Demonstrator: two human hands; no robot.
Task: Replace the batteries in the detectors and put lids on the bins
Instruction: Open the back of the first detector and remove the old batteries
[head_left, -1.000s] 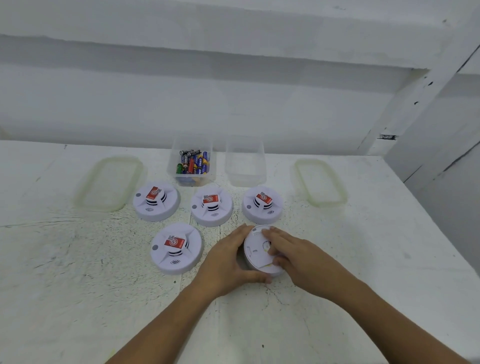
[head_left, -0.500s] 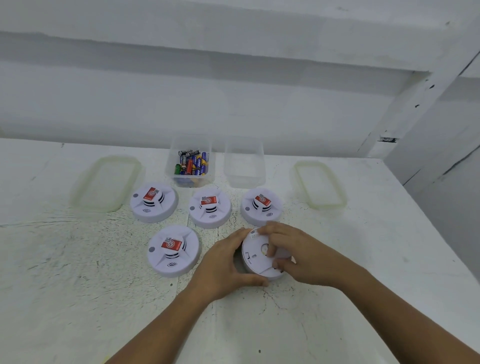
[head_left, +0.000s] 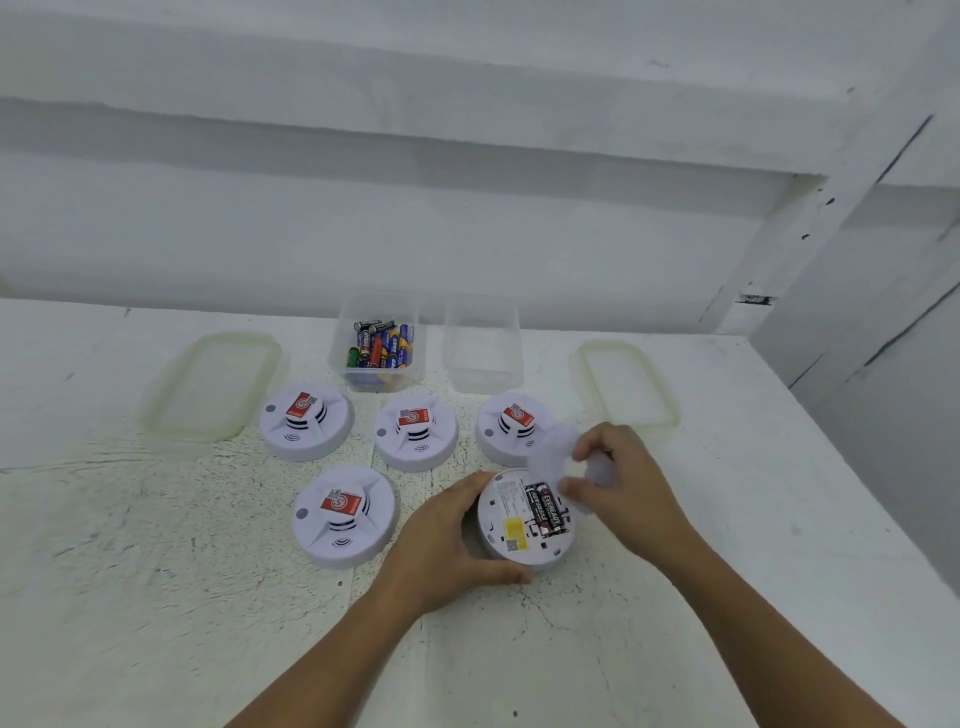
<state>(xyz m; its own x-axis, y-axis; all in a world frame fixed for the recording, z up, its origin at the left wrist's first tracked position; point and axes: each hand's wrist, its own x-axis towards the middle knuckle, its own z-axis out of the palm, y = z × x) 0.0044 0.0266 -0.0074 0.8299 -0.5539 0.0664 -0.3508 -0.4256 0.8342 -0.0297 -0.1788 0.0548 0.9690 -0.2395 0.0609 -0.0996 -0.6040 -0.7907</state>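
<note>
overturned detector (head_left: 522, 525), two black batteries (head_left: 546, 512) exposed, back cover (head_left: 558, 454) lifted

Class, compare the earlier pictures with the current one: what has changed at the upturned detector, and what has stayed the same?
The right hand has lifted the white back cover off the upturned detector, up and to the right, exposing two black batteries. The left hand still grips the detector's left edge. The other four detectors, both bins and both lids are unmoved.

A scuffed white table (head_left: 156, 597) stands against plain white walls (head_left: 415, 208).
</note>
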